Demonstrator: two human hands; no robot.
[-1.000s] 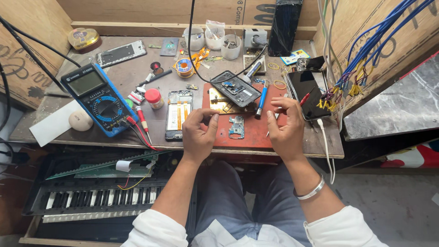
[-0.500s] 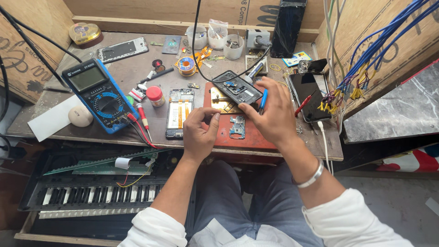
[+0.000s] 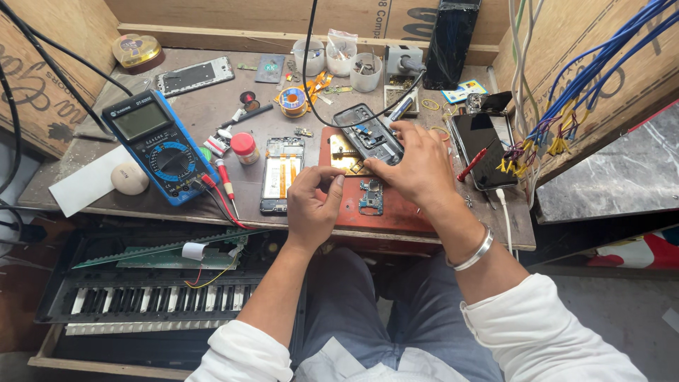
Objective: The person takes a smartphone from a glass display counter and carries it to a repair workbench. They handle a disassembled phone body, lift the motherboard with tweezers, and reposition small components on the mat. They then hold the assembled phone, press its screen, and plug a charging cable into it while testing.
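Since the earlier frame, the right hand [image 3: 417, 166] has swung across from the right edge of the red mat [image 3: 396, 205] to rest over the near end of the opened phone body [image 3: 368, 133], its fingers spread and curled down onto that end; whether it pinches the frame or only presses it cannot be told. The left hand [image 3: 315, 205] has hardly shifted and sits at the mat's near left corner, loosely clenched, thumb against forefinger as if pinching something too small to make out. The phone body lies on the worktop [image 3: 212, 113] just beyond the right hand, its long axis running diagonally from the fingertips up and away to the left, with a black cable [image 3: 309, 49] crossing its far end. The right hand is touching it; the left hand is near but apart, below and to the left. Between the two hands, on the mat, lies a small green circuit board [image 3: 370, 197], just beside the right hand's thumb side. Left of the left hand sits a second phone frame [image 3: 281, 173] showing orange ribbon strips, and farther left a blue multimeter [image 3: 161, 148] with red and black probes. To the right of the right hand lies a dark phone [image 3: 484, 148] with a red tool across it.
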